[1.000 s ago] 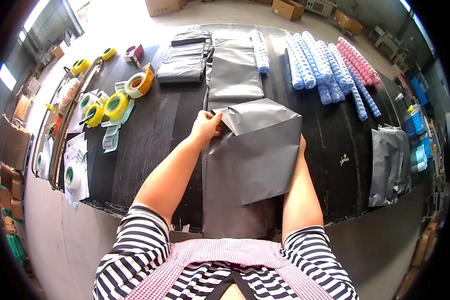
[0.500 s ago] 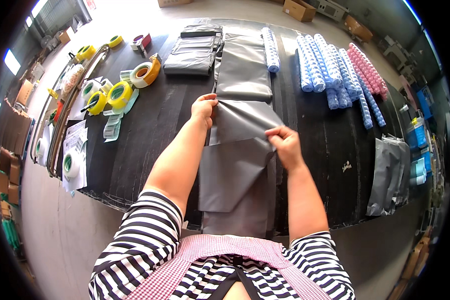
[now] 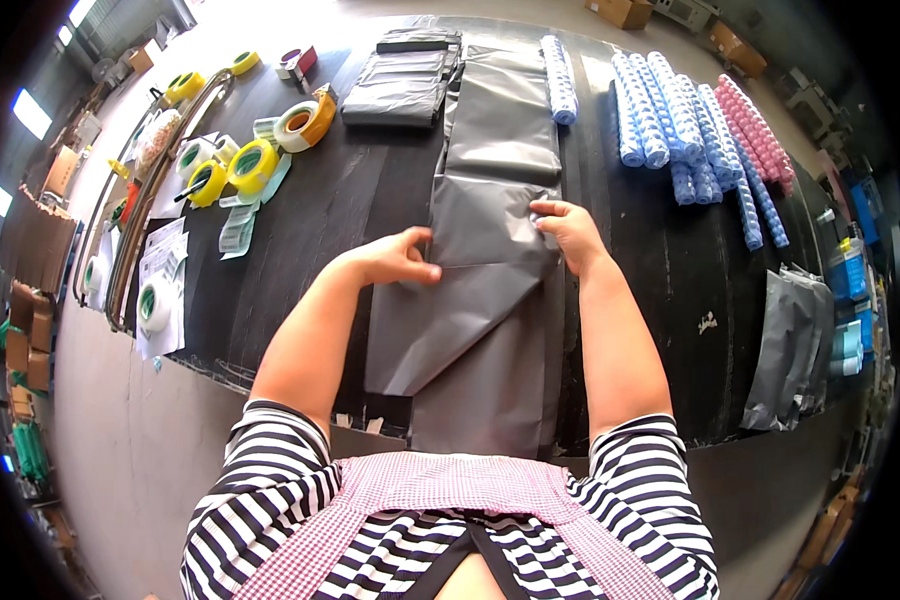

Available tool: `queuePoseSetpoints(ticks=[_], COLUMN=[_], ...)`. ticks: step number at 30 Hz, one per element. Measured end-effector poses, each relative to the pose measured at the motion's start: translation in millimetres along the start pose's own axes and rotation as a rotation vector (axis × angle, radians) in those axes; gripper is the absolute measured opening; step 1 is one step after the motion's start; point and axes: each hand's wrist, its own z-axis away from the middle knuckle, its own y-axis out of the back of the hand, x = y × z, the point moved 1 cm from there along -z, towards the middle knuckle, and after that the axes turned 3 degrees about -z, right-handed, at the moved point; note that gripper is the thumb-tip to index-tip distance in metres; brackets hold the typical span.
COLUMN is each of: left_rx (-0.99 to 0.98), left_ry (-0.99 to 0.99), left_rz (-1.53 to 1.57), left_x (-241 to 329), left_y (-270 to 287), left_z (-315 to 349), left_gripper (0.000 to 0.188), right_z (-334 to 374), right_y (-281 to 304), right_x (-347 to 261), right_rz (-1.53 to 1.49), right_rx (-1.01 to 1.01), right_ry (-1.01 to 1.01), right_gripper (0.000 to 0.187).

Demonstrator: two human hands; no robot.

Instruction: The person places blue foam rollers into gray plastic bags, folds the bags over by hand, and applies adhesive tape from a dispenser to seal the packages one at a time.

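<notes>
A grey plastic mailing bag (image 3: pixel 470 308) lies folded askew over other grey bags (image 3: pixel 490 415) in front of me, its lower left corner jutting past the layer beneath. My right hand (image 3: pixel 568 234) pinches the upper right edge of the bag between thumb and fingers. At the bag's left edge is my left hand (image 3: pixel 395 258), with thumb and forefinger apart and the thumb tip over the plastic. Just beyond my hands, more grey bags (image 3: pixel 500 115) stretch away in a flat strip.
Rolled blue bubbly sheets (image 3: pixel 660 110) and pink ones (image 3: pixel 755 130) lie far right. A dark folded stack (image 3: pixel 395 88) sits at the back. Tape rolls (image 3: pixel 253 168), papers (image 3: pixel 160 270) and a metal rail (image 3: pixel 150 190) occupy the left. Crumpled grey bags (image 3: pixel 788 350) lie right.
My left hand has let go of the bag's upper left corner and come nearer, its fingers parting. My right hand has moved farther away along the right edge. The bag lies flatter.
</notes>
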Motion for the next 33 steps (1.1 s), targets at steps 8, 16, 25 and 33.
queuePoseSetpoints(ticks=[8,16,25,33], left_rx=[0.339,0.138,0.390,-0.023], left_ry=[-0.268,-0.911,-0.867,-0.538], left_rz=[-0.313,-0.793,-0.852,-0.387], left_x=[111,105,116,102], left_y=[-5,-191,-241,-243], left_z=[172,178,142,129], left_gripper=[0.032,0.013,0.027,0.052], right_z=[18,108,150,150], right_y=[-12,-32,-50,-38], right_x=[2,-14,-14,19], right_rz=[-0.059,0.061,-0.027,0.181], right_rx=[0.049,0.072,-0.032,0.033], right_ry=[0.161,-0.067,0.269,0.144], right_gripper=[0.067,0.066,0.062,0.072])
